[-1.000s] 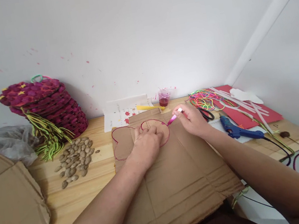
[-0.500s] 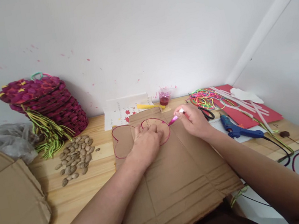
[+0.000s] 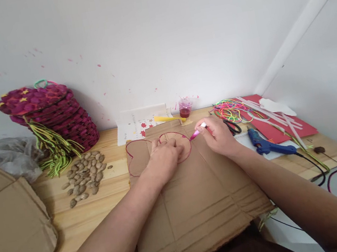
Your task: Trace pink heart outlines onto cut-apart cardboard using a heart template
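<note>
A flattened sheet of brown cardboard [image 3: 199, 207] lies on the wooden table in front of me. Two rounded outlines are drawn on its far end in pink: one bare [image 3: 137, 159] at the left, one under my left hand. My left hand [image 3: 164, 157] rests fingers-down, pressed on a round cardboard piece inside the right outline. My right hand [image 3: 218, 134] pinches a pink marker [image 3: 196, 133], its tip at the right edge of that outline.
A pile of seeds [image 3: 84, 177] and a stacked maroon woven craft [image 3: 51, 118] stand at the left. More cardboard [image 3: 6, 224] lies at the near left. A blue glue gun [image 3: 268, 147], coloured cords [image 3: 229, 111], red sheet [image 3: 281, 127] and scissors [image 3: 232, 127] sit right. A small cup [image 3: 185, 108] stands by the wall.
The marker tip has crept slightly along the right edge of the outline; my left hand stays pressed in place. The view has shifted a little.
</note>
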Motion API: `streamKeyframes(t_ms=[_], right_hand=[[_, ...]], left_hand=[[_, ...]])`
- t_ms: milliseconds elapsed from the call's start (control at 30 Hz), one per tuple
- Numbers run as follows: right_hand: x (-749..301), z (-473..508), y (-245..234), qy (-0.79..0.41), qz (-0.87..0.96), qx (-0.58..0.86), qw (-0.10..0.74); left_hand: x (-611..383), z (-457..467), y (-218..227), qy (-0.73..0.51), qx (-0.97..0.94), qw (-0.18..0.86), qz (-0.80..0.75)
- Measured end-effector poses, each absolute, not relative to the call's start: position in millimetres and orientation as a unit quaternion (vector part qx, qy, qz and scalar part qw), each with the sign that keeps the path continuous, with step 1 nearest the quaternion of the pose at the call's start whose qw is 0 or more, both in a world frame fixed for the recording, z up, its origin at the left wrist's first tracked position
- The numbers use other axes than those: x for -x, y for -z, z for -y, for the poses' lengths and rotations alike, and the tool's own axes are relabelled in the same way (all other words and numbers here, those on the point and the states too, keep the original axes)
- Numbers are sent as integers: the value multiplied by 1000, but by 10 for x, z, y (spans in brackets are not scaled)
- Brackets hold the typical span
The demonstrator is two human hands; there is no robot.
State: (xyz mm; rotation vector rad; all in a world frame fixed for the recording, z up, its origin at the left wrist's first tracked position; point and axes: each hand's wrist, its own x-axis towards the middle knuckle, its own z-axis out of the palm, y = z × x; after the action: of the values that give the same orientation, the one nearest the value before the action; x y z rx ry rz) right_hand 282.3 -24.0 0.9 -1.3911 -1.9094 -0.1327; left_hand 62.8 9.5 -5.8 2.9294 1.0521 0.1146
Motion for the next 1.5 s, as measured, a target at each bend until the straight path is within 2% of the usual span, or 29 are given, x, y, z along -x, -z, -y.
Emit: streamKeyframes(t_ms=[533, 1500], right_hand=[[-2756, 387, -20, 60, 768, 530, 355], [-2510, 654, -95, 33, 798, 504, 330]], left_hand=[[-577, -173, 16, -38, -937, 66, -340], [-567, -164, -58, -14, -938, 72, -340]])
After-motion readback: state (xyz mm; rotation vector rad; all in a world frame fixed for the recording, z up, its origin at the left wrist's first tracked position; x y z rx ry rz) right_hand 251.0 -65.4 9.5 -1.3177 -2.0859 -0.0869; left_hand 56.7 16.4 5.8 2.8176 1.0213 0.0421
